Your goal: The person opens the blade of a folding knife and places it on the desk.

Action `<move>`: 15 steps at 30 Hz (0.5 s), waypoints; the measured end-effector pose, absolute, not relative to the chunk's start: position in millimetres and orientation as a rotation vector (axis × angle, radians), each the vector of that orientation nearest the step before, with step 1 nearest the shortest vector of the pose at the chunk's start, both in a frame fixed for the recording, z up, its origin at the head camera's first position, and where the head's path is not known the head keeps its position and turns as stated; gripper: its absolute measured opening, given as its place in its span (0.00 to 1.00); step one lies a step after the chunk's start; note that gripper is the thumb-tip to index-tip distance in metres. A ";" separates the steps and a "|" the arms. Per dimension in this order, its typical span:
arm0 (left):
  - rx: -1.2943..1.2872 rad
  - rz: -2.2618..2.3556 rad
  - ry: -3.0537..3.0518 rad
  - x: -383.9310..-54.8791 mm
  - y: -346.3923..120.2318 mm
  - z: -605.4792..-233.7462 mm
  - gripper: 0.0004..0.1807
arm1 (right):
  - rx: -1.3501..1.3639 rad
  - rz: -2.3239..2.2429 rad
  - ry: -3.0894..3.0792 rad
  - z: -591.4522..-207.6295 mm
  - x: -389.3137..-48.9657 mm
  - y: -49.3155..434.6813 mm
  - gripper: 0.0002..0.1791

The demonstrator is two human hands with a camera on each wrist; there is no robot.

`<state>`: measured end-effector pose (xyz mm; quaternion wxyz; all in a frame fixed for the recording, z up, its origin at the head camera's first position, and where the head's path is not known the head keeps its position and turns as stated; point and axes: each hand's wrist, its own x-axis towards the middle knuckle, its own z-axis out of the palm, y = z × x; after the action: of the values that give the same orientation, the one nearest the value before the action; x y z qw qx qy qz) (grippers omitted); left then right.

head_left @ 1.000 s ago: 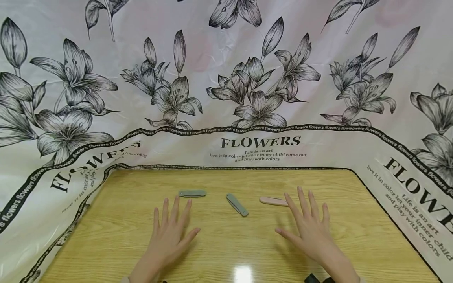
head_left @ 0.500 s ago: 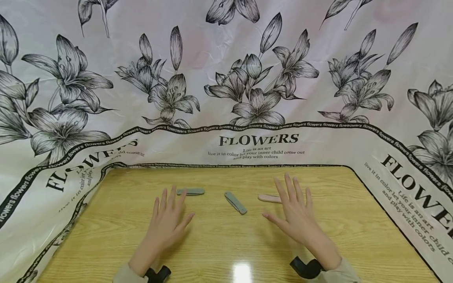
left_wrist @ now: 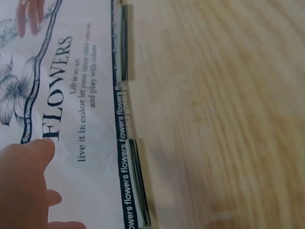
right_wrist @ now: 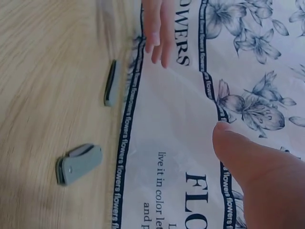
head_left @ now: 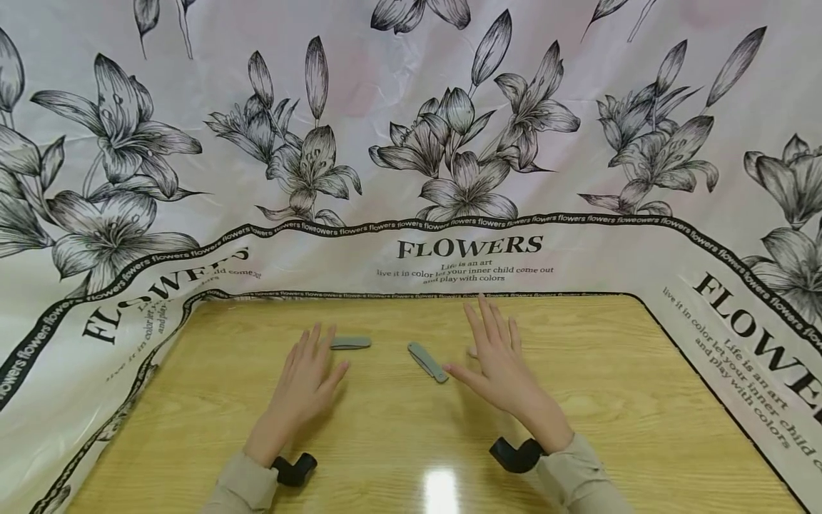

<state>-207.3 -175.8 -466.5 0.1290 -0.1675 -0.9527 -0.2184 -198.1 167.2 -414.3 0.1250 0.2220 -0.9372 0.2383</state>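
Note:
Two grey-green folding knives, folded up, lie on the wooden table in the head view: one crosswise at the left (head_left: 352,343), one slanted in the middle (head_left: 427,362). A pink folding knife (head_left: 472,350) is almost wholly hidden behind my right hand (head_left: 504,375). That hand hovers palm down, fingers straight and spread, its thumb tip by the middle knife. My left hand (head_left: 303,378) is held with fingers extended, its fingertips overlapping the left knife's end in view. Neither hand holds anything. In the right wrist view, the nearer knife (right_wrist: 82,164) shows its blade edge tucked in the handle.
A white flower-printed cloth (head_left: 469,264) hangs behind the wooden table (head_left: 385,442) and along both sides. Black wrist mounts (head_left: 516,455) sit below both hands, at the beige sleeves (head_left: 578,475). A bright reflection shows on the table's near part.
My right hand has moved left and farther forward, now covering most of the pink folding knife. The left hand has moved slightly forward, with its fingers closer together. The knives stay in place.

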 end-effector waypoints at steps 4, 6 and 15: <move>-0.485 -0.764 -2.748 -216.5 -179.7 -468.5 0.39 | 0.687 0.775 -2.732 -416.6 -206.7 155.0 0.56; -0.469 -0.842 -2.745 -220.5 -182.1 -469.8 0.39 | 0.719 0.837 -2.726 -419.3 -210.5 148.7 0.55; -0.430 -1.285 -2.578 -243.4 -191.8 -483.0 0.31 | 0.772 1.259 -2.695 -437.2 -236.1 116.1 0.49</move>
<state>-243.4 -191.8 -483.0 0.1142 -0.1467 -0.8794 -0.4383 -236.1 116.1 -437.2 0.0342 0.2509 -0.8765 0.4095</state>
